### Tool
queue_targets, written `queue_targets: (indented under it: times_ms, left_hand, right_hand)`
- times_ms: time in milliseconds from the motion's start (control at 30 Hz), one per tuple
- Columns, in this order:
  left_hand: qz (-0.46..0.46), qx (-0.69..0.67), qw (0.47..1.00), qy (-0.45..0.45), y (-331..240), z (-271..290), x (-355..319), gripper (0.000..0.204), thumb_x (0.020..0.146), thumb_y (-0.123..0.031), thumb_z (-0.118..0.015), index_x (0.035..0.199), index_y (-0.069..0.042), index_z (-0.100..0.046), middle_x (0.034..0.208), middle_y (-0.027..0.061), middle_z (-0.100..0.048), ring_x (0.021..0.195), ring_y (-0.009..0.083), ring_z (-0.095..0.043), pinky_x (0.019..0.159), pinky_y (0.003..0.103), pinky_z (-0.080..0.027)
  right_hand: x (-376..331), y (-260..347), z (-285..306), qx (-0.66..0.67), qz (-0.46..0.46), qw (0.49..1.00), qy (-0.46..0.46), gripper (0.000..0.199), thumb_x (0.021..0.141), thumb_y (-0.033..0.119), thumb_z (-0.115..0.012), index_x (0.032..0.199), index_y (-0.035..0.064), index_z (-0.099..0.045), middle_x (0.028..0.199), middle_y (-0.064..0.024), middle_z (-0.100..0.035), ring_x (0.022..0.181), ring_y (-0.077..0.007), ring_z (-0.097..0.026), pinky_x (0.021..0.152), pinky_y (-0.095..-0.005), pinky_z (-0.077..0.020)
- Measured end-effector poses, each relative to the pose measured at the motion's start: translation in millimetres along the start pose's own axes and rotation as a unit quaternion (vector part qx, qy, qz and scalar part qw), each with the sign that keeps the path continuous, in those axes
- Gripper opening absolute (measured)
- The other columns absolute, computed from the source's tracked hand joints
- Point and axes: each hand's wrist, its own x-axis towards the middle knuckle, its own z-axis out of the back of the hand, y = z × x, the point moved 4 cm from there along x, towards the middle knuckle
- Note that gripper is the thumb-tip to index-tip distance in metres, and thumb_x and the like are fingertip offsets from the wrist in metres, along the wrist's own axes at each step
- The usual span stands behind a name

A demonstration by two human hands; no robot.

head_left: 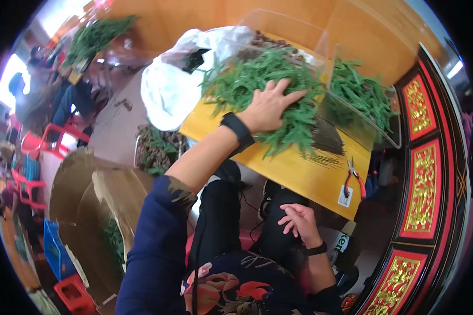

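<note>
Green sprigs (302, 123), one heap, lie under left hand (268, 107), fingers (294, 97) splayed; right hand (300, 219) apart, fingers loosely bent

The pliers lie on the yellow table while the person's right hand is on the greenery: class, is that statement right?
Not quite: the head view shows the left hand on the greenery; the right hand is apart from it, lower in the picture. The pliers do lie on the yellow table.
</note>
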Motion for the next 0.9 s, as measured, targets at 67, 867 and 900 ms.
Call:
queue_targets:
  times_ms: [67,867,900]
  left_hand:
    - [0.027,0.011,1.000,0.001,-1.1,7.1,-9.3,0.071,0.061,0.000,-0.058,0.127,-0.023,-0.042,0.116,0.0112,-0.042,0.107,0.0355,-0.041,0.074,0.045,-0.042]
    - [-0.004,-0.336,0.911,-0.241,43.2,57.0,-87.0,0.022,0.069,-0.001,-0.052,0.086,-0.008,-0.063,0.102,0.0053,-0.060,0.106,0.0265,-0.051,0.087,0.046,-0.036]
    - [0.031,-0.355,0.896,-0.265,43.8,60.5,-74.2,0.021,0.069,-0.001,-0.051,0.085,-0.008,-0.063,0.097,0.0044,-0.061,0.101,0.0245,-0.053,0.087,0.046,-0.036]
  right_hand:
    - [0.7,0.9,-1.4,-0.003,0.005,1.000,-0.001,0.024,0.089,0.018,-0.049,0.102,-0.0002,-0.058,0.070,-0.0121,-0.064,0.044,-0.0098,-0.057,0.031,-0.0143,-0.0335]
    - [10.8,0.7,-12.8,-0.034,-0.024,0.997,-0.064,0.023,0.090,0.018,-0.048,0.101,0.0003,-0.057,0.067,-0.0112,-0.064,0.040,-0.0102,-0.054,0.029,-0.0146,-0.0302]
    - [11.2,-0.3,-11.9,-0.036,-0.026,0.997,-0.069,0.023,0.090,0.019,-0.047,0.101,0.0006,-0.057,0.066,-0.0113,-0.064,0.038,-0.0102,-0.053,0.028,-0.0149,-0.0296]
